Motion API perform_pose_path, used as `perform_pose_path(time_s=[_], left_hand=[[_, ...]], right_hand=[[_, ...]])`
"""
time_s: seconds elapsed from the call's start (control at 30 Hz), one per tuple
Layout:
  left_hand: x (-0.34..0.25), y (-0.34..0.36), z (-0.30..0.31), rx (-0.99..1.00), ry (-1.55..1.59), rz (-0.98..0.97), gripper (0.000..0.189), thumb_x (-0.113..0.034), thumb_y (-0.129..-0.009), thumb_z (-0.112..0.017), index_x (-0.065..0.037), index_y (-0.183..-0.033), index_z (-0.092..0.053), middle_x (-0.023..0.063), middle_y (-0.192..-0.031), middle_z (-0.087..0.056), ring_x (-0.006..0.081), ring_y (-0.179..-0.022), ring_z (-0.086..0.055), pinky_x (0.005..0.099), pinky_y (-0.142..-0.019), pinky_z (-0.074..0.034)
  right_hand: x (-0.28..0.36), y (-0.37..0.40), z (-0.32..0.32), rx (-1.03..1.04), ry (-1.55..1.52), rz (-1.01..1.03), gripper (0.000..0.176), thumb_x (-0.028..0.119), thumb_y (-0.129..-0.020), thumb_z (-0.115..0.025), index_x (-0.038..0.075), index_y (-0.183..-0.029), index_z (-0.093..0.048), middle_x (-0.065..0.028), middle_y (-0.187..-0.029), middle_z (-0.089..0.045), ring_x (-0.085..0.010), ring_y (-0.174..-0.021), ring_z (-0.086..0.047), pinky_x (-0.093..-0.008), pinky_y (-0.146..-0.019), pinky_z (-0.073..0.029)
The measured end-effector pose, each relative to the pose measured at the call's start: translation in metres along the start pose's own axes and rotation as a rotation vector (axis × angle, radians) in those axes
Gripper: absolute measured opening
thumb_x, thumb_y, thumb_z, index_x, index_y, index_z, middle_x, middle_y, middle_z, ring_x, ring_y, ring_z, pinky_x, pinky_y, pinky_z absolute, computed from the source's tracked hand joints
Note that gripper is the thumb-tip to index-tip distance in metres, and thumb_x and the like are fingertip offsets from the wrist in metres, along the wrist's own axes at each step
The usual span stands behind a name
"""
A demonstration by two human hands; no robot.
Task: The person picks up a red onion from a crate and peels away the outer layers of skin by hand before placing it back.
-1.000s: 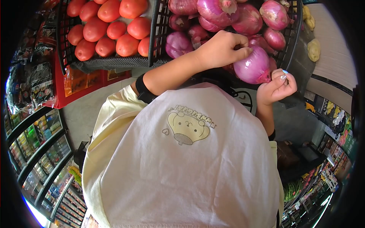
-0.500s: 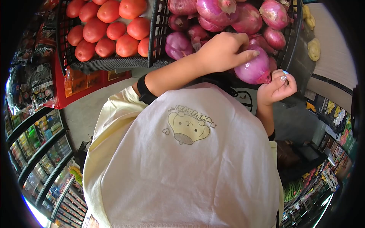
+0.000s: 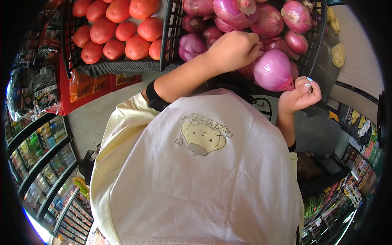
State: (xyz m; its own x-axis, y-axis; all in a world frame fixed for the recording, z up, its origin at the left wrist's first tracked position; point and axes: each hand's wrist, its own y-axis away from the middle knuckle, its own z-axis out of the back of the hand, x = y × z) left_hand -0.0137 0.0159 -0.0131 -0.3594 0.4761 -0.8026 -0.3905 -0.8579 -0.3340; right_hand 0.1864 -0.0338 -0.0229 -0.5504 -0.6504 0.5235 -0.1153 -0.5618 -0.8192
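A large peeled-looking red onion [image 3: 272,71] is held at the near edge of the onion crate, its pointed end toward my right hand. My right hand [image 3: 301,95] has its fingers curled and pinched at that tip. Just left of the onion, my left hand [image 3: 236,52] is closed, thumb against the bent fingers. Whatever may be inside it is hidden. Behind both hands, several red onions [image 3: 267,20] fill the black plastic crate [image 3: 316,38].
Left of the onions, another black crate [image 3: 164,36] holds several red tomatoes [image 3: 103,30]. Pale potatoes [image 3: 338,55] lie at the far right. Packaged goods [image 3: 34,94] hang at the left, above shelves of products [image 3: 45,151]. A red stand [image 3: 65,96] is beneath the tomatoes.
My left hand has come off the onion and shifted left, its thumb folding in against the fingers. My right hand stays at the tip; the onion has moved slightly right.
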Motion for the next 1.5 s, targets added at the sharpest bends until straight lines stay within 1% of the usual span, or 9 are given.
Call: perform_pose_path(time_s=[0.1,0.43,0.53,0.63,0.7,0.93,1.3,1.43,1.5], left_hand=[[0.015,0.003,0.004,-0.02,-0.017,0.008,0.012,-0.011,-0.08,-0.056,0.001,-0.078,-0.056,0.0175,-0.062,-0.058,0.0349,-0.055,-0.058,0.0399,-0.053,-0.046],[0.048,0.018,0.002,-0.018,-0.633,0.039,0.013,-0.015,-0.077,-0.058,-0.003,-0.073,-0.055,0.0153,-0.062,-0.058,0.0333,-0.054,-0.058,0.0418,-0.051,-0.048],[0.036,0.018,0.007,-0.032,-0.521,0.021,0.021,-0.023,-0.081,-0.058,-0.003,-0.076,-0.055,0.0148,-0.063,-0.059,0.031,-0.051,-0.058,0.0383,-0.049,-0.048],[0.003,0.017,0.008,0.122,0.022,0.212,0.041,-0.041,-0.084,-0.057,0.0,-0.087,-0.056,0.0168,-0.066,-0.058,0.0303,-0.06,-0.06,0.0366,-0.055,-0.046],[-0.002,0.016,-0.002,0.068,0.019,0.102,0.035,-0.034,-0.085,-0.058,0.001,-0.09,-0.055,0.0194,-0.07,-0.058,0.0334,-0.067,-0.06,0.0391,-0.06,-0.045],[0.01,0.016,-0.012,0.13,-0.037,0.101,0.02,-0.019,-0.084,-0.056,0.001,-0.087,-0.055,0.0212,-0.073,-0.058,0.0372,-0.069,-0.057,0.0415,-0.06,-0.045],[0.034,0.021,-0.02,0.08,-0.507,-0.113,0.013,-0.018,-0.08,-0.055,-0.006,-0.076,-0.051,0.0103,-0.063,-0.059,0.0271,-0.058,-0.061,0.0381,-0.05,-0.049],[0.037,0.02,-0.003,0.083,-0.593,-0.01,0.013,-0.012,-0.071,-0.057,-0.003,-0.08,-0.053,0.0121,-0.064,-0.061,0.0273,-0.059,-0.063,0.0367,-0.05,-0.051],[0.041,0.019,0.003,0.098,-0.692,0.052,0.01,-0.016,-0.08,-0.053,-0.007,-0.077,-0.052,0.0091,-0.063,-0.059,0.0272,-0.059,-0.061,0.0367,-0.05,-0.048]], right_hand=[[0.0,0.0,0.001,-0.008,0.005,-0.024,0.014,0.004,-0.092,-0.035,-0.001,-0.104,-0.033,-0.0059,-0.06,-0.038,-0.0128,-0.051,-0.033,-0.0271,-0.049,-0.033],[-0.002,0.0,0.002,-0.036,0.014,-0.063,0.014,0.005,-0.092,-0.035,0.0,-0.105,-0.033,-0.0062,-0.061,-0.038,-0.0129,-0.052,-0.034,-0.0272,-0.049,-0.033],[-0.003,0.0,0.004,-0.038,0.021,-0.075,0.015,0.005,-0.092,-0.035,0.0,-0.105,-0.033,-0.0061,-0.061,-0.038,-0.0129,-0.052,-0.034,-0.027,-0.049,-0.033],[-0.003,0.0,0.003,-0.03,0.016,-0.076,0.014,0.006,-0.092,-0.035,0.0,-0.105,-0.033,-0.006,-0.061,-0.038,-0.0128,-0.053,-0.035,-0.0267,-0.05,-0.033],[-0.003,-0.001,0.003,-0.026,0.007,-0.069,0.014,0.006,-0.092,-0.035,0.0,-0.105,-0.033,-0.0058,-0.061,-0.038,-0.0128,-0.053,-0.035,-0.0266,-0.05,-0.033],[-0.002,-0.001,0.004,-0.031,0.018,-0.092,0.015,0.006,-0.092,-0.035,0.0,-0.106,-0.033,-0.0054,-0.062,-0.039,-0.0123,-0.054,-0.035,-0.0261,-0.051,-0.034],[-0.005,0.001,0.008,-0.025,-0.005,-0.097,0.015,0.003,-0.092,-0.035,-0.002,-0.105,-0.034,-0.0073,-0.067,-0.042,-0.0114,-0.055,-0.037,-0.0248,-0.051,-0.034],[-0.007,0.003,0.012,-0.035,0.054,-0.123,0.015,0.005,-0.092,-0.036,0.0,-0.106,-0.034,-0.0066,-0.066,-0.041,-0.0118,-0.056,-0.038,-0.0252,-0.052,-0.034],[-0.005,0.003,0.011,-0.031,0.052,-0.135,0.015,0.007,-0.092,-0.036,0.001,-0.106,-0.034,-0.0058,-0.064,-0.04,-0.0123,-0.056,-0.038,-0.0255,-0.053,-0.034]])
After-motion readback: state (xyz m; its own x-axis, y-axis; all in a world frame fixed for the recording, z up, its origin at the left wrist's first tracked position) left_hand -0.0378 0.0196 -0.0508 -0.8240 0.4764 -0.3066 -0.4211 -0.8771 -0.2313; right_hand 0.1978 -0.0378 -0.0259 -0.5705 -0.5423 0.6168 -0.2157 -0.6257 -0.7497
